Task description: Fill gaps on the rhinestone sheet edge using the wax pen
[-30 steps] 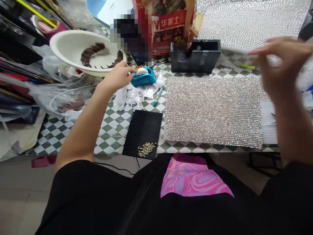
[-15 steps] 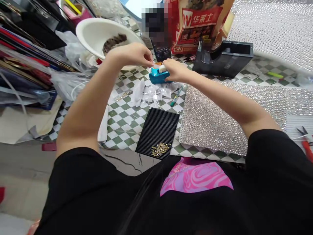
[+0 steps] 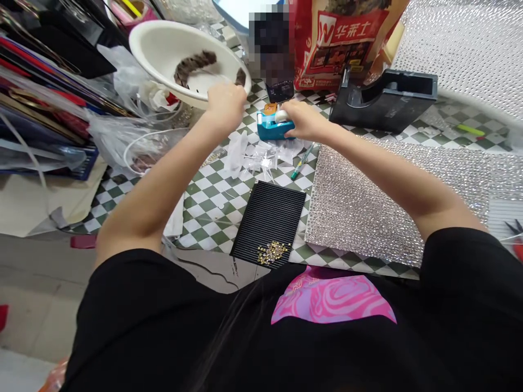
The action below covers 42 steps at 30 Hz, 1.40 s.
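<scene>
Teal plastic tape dispenser (image 3: 269,129) sits on a green-and-white checkered tabletop (image 3: 208,218), carrying a white roll of tape (image 3: 281,116). We see our right hand (image 3: 304,121) reaching in from the right, its fingers (image 3: 288,111) curled close together over the roll, touching it. Our left hand (image 3: 226,103) hangs just beside the dispenser, above the rim of a wide white basin (image 3: 163,41); its fingers bunch downward, and we cannot tell whether they hold anything. Inside the basin lies a curved brown strip (image 3: 194,66).

Crumpled clear plastic (image 3: 257,160) lies just below the dispenser, with a slim green pen (image 3: 302,161) to its right. Nearer our body, a black ridged tray (image 3: 267,215) holds a small heap of gold rhinestones (image 3: 273,253). To its right spreads a glittering silver rhinestone sheet (image 3: 368,204). Beyond the dispenser stand a larger black tape dispenser (image 3: 384,100) and a red printed paper bag (image 3: 343,38). Red-handled pliers (image 3: 518,247) just show at the right edge, and stacked folders (image 3: 41,98) crowd the left
</scene>
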Available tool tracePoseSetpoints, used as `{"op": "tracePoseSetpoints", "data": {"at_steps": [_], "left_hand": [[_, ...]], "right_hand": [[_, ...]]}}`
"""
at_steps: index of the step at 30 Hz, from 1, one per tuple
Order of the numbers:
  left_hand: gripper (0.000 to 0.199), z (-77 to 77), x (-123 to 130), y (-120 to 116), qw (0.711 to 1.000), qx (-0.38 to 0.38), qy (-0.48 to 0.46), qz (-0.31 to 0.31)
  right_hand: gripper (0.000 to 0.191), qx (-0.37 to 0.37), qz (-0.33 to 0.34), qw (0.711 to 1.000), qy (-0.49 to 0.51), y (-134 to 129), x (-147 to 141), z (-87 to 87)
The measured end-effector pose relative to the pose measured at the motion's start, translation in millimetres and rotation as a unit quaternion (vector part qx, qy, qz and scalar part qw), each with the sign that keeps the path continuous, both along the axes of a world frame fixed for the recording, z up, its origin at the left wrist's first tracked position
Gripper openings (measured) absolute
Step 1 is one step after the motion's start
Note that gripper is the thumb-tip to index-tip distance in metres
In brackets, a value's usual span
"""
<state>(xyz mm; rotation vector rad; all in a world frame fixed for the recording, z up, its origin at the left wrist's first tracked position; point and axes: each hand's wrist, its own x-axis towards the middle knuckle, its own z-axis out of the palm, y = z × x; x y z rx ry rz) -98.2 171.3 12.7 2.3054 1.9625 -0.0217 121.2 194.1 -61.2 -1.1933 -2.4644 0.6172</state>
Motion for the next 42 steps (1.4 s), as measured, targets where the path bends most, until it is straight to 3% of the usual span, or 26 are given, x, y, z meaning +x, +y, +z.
{"op": "tracePoseSetpoints", "data": {"at_steps": [3, 6, 9, 12, 16, 19, 23, 25, 28, 31, 34, 38, 42], "left_hand": [[0.05, 21.7, 14, -29, 0.999, 0.024, -0.028, 0.019], [0.041, 33.0, 26, -59, 0.997, 0.015, -0.077, -0.014], [0.035, 33.1, 43, -84, 0.984, 0.007, -0.162, -0.075], [0.025, 30.4, 71, -99, 0.967, 0.021, -0.219, -0.128], [0.017, 30.5, 116, -110, 0.951, 0.038, -0.235, -0.197], [0.029, 29.9, 148, -123, 0.923, 0.015, -0.289, -0.254], [0.058, 22.6, 175, -155, 0.895, 0.01, -0.344, -0.284], [0.054, 17.6, 179, -178, 0.889, 0.022, -0.335, -0.312], [0.039, 11.3, 174, -221, 0.883, 0.032, -0.298, -0.361], [0.026, 4.7, 166, -266, 0.883, 0.071, -0.259, -0.384], [0.011, -9.2, 170, -300, 0.885, 0.11, -0.24, -0.385], [0.009, -45.2, 207, -321, 0.871, 0.18, -0.245, -0.385], [0.012, -81.1, 269, -321, 0.854, 0.241, -0.232, -0.399]], "right_hand": [[0.049, -0.013, -0.003, 0.999, 0.031, -3, 0, 2.3], [0.059, -0.005, -0.013, 0.994, 0.112, -15, 9, 17.3], [0.039, -0.003, -0.024, 0.981, 0.19, -41, 30, 39.9], [0.022, -0.008, -0.046, 0.976, 0.212, -76, 58, 59.7], [0.022, 0.018, -0.112, 0.966, 0.232, -124, 98, 77.0], [0.025, 0.063, -0.162, 0.952, 0.252, -164, 133, 86.9], [0.025, 0.111, -0.212, 0.919, 0.313, -230, 191, 95.9], [0.018, 0.133, -0.261, 0.898, 0.33, -266, 225, 96.0], [0.015, 0.195, -0.349, 0.845, 0.355, -323, 277, 87.5], [0.014, 0.232, -0.414, 0.817, 0.326, -375, 318, 67.8], [0.013, 0.174, -0.434, 0.828, 0.309, -417, 341, 38.2], [0.015, 0.099, -0.428, 0.842, 0.314, -445, 347, -5.6], [0.017, 0.092, -0.433, 0.841, 0.309, -443, 342, -35.9]]}}
